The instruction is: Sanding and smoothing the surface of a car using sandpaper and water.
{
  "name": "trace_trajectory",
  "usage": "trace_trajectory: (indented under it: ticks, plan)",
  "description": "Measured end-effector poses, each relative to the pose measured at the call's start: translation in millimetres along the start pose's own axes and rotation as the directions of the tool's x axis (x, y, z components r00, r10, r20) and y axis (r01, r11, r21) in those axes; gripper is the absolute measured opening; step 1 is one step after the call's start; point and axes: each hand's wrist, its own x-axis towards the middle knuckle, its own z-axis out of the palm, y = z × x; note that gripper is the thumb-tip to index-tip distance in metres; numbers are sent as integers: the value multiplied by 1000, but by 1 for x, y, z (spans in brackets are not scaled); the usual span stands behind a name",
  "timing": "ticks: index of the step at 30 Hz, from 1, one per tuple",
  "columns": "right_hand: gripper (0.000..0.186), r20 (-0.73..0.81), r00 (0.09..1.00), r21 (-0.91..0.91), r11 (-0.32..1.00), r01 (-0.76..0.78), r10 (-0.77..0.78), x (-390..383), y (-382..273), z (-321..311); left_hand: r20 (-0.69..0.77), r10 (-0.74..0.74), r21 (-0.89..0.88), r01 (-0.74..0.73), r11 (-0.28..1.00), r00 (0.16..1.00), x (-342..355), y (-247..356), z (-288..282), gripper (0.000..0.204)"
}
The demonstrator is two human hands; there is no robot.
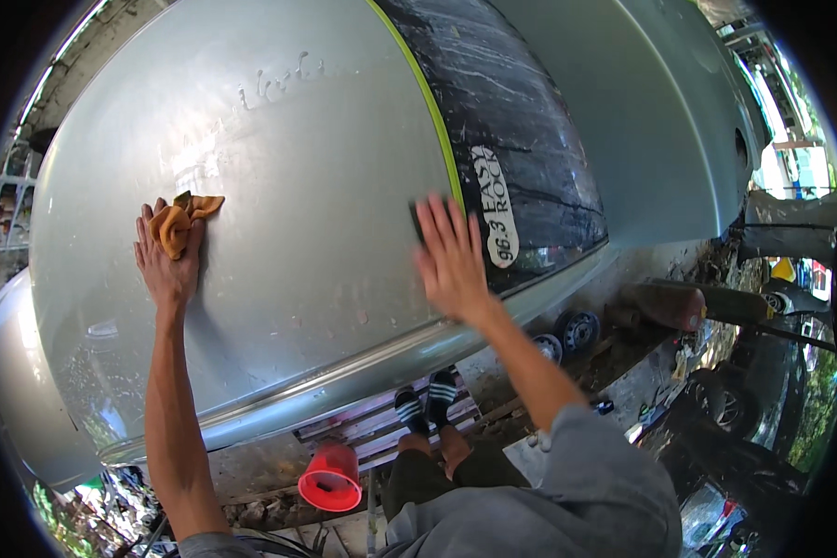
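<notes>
My left hand (166,262) presses a crumpled orange cloth (182,219) flat against the silver car body panel (298,186), at its left part. Over at the panel's right side, my right hand (451,260) lies flat with fingers spread, covering a small dark pad or block (416,221) at the edge of the yellow-green tape line (430,112). Right of the tape is a black rear window (511,139) with a white oval sticker (495,205). My feet in black striped sandals (426,402) stand on wooden planks below.
A red bucket (330,479) stands by my feet under the car's lower edge. Two bare steel wheels (567,335) and a rusty cylinder (665,305) lie on the ground to the right. Dark parked vehicles (763,409) fill the right side.
</notes>
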Motion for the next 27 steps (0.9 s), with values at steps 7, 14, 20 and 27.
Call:
trace_trajectory:
  ticks: [7, 14, 20, 27]
  plan:
    - [59, -86, 996, 11, 1000, 1, 0, 20, -3, 9, 12, -7, 1, 7, 1000, 1000, -2, -7, 3, 78]
    - [58, -51, 997, -7, 998, 56, -56, 146, 44, 4, 7, -9, -20, 9, 1000, 1000, 3, 14, 5, 78]
    - [57, 1, 993, -95, 988, 118, -119, 112, 43, 15, 12, -27, -12, 28, 1000, 1000, 1, 8, -2, 79]
    - [59, -32, 982, -45, 982, 183, -185, 86, -16, 16, 34, -54, -20, 54, 998, 998, -1, 10, -11, 82]
